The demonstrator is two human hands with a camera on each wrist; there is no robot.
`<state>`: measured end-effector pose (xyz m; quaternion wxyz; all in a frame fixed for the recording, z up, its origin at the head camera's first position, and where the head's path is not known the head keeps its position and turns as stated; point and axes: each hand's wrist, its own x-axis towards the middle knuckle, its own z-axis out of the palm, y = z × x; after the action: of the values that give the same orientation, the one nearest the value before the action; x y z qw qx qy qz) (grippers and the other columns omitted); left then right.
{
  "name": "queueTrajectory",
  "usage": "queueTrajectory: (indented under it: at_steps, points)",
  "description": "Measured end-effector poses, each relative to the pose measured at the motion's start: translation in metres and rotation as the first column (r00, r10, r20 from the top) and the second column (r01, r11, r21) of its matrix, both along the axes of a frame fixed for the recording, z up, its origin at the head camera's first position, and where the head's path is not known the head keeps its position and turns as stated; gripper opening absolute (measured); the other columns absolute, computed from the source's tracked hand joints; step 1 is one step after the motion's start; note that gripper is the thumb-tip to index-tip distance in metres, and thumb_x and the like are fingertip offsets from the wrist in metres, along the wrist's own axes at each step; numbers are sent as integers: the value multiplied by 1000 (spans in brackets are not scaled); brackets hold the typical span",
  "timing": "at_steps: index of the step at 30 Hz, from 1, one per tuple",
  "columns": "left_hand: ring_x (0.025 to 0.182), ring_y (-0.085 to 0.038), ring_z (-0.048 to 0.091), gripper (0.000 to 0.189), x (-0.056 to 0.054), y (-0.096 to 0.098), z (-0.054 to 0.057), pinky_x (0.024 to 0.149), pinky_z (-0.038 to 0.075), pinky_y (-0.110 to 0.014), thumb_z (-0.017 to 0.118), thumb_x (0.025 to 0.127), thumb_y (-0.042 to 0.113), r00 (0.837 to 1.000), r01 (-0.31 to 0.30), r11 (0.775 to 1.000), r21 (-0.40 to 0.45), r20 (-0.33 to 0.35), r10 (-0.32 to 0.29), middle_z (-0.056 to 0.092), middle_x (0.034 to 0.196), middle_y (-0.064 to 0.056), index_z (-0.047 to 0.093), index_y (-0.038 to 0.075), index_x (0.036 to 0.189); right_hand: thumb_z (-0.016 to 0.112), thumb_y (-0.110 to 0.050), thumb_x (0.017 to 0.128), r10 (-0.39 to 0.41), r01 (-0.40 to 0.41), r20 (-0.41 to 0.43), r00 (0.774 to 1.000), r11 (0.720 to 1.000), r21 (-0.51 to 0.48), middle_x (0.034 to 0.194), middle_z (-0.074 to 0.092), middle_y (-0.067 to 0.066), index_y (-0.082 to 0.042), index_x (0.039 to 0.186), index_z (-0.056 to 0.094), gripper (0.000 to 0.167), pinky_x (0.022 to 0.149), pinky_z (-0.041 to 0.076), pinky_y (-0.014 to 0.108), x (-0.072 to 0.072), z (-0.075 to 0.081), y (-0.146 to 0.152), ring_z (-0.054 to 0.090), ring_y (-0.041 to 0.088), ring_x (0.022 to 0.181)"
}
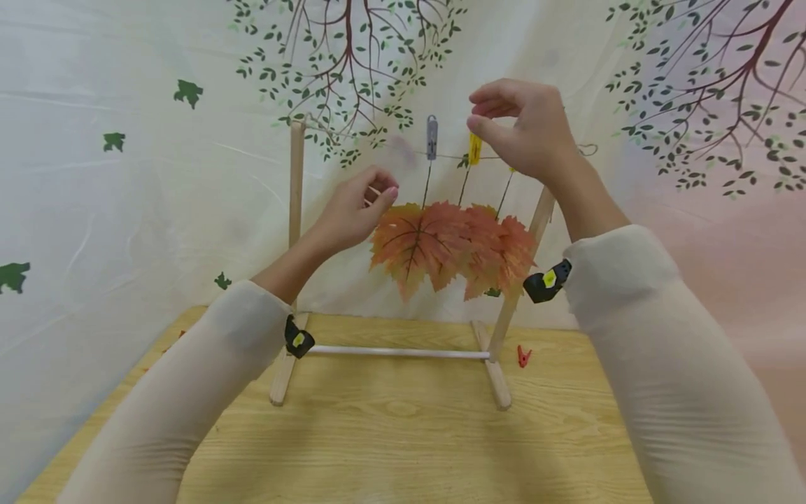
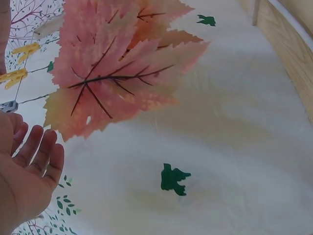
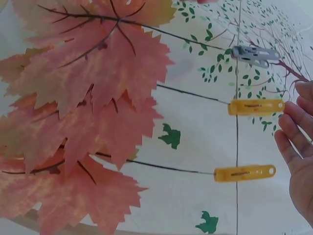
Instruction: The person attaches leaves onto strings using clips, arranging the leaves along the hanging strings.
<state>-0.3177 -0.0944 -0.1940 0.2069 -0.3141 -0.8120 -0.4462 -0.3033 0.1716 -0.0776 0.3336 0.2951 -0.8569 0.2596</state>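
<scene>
Three orange-red artificial maple leaves (image 1: pixel 418 241) hang by dark stems from a thin string. A grey clothespin (image 1: pixel 432 138) clips the leftmost stem; a yellow clothespin (image 1: pixel 475 149) and a second yellow clothespin (image 3: pixel 244 173) hold the others. My right hand (image 1: pixel 525 129) is raised by the middle clothespin, its relaxed fingertips close to that pin's end; whether they touch cannot be told. My left hand (image 1: pixel 355 208) hovers left of the leaves, below the grey clothespin, fingers loosely bent with nothing in them. In the left wrist view its palm (image 2: pixel 24 191) shows bare.
The string runs between two wooden posts (image 1: pixel 296 185) of a stand, joined low down by a white rod (image 1: pixel 397 352). A red clothespin (image 1: pixel 524 356) lies on the wooden table (image 1: pixel 378 434) right of the stand. Behind hangs a cloth (image 1: pixel 157 175) printed with branches and green leaves.
</scene>
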Motion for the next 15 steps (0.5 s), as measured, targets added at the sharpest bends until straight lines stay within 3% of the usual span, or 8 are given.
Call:
queueTrajectory:
  at_steps: [6, 15]
  points:
    - [87, -24, 65, 23, 8, -20, -12, 76, 53, -37, 54, 108, 18, 999, -19, 998, -62, -27, 18, 66, 105, -13, 61, 0, 118, 65, -30, 101, -43, 43, -27, 999, 999, 16, 116, 73, 6, -7, 127, 70, 35, 96, 48, 24, 2, -3, 20, 67, 20, 107]
    - [89, -26, 66, 22, 20, -62, -39, 78, 55, -43, 56, 107, 18, 998, -51, 989, -136, -54, 44, 68, 107, -14, 63, 0, 117, 63, -33, 102, -161, 163, -52, 986, 986, 30, 116, 73, 8, -8, 129, 70, 37, 85, 43, 16, 4, -7, 64, 65, 20, 105]
